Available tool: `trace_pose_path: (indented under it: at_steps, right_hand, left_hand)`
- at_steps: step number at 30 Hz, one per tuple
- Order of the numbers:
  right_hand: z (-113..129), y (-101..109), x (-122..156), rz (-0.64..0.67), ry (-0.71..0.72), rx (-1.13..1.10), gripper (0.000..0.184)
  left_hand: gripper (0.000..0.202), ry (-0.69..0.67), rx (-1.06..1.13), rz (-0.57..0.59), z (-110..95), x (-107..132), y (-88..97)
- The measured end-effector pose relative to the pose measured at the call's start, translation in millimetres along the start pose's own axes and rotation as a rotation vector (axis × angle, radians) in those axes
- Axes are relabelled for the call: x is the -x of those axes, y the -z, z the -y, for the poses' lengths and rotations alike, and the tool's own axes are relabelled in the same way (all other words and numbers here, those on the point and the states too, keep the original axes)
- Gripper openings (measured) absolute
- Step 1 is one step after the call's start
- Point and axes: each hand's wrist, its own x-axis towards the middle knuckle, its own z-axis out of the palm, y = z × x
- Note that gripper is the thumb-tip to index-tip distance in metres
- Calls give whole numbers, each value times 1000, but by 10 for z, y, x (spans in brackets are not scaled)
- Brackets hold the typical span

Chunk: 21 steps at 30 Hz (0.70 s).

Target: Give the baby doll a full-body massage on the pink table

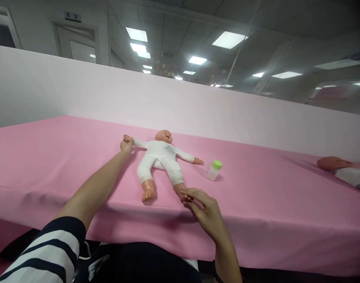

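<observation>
A baby doll (pixel 159 159) in a white suit lies on its back on the pink-covered table (pixel 50 157), arms spread, head away from me. My left hand (pixel 127 145) reaches far out and is closed on the doll's hand at the left. My right hand (pixel 203 210) is at the table's near edge, its fingers pinched on the doll's foot at the right. The doll's other foot lies free beside it.
A small white bottle with a green cap (pixel 214 170) stands to the right of the doll, close to its outstretched hand. A second doll (pixel 343 171) lies at the far right of the table. A pale partition wall (pixel 197 110) runs behind the table.
</observation>
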Motion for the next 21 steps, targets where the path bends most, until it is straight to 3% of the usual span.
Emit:
trace_pose_path:
  at_steps: [3, 5, 7, 9, 11, 13, 16, 21]
  right_hand:
    - [26, -61, -207, -2, 47, -3, 32]
    - [120, -115, -496, 25, 87, -10, 35]
    - [221, -190, -823, 70, 119, -24, 34]
    - [286, -269, -1090, 100, 148, -6, 33]
    - [304, -308, -1215, 102, 162, 8, 33]
    - [281, -275, -1162, 68, 152, -7, 31]
    - [208, -107, -810, 32, 93, -49, 31]
    - [65, 110, -167, 91, -3, -22, 27]
  left_hand:
    - [17, -82, 21, -8, -153, 145, -83]
    - [28, -293, 5, 125, -304, 311, -150]
    - [31, -494, -99, 337, -424, 474, -183]
    - [32, -612, -242, 506, -478, 582, -170]
    - [33, -654, -348, 564, -464, 611, -130]
    - [33, -629, -369, 497, -405, 568, -91]
    - [29, -490, -249, 344, -282, 436, -62]
    - [19, 28, -100, 34, -106, 218, -29]
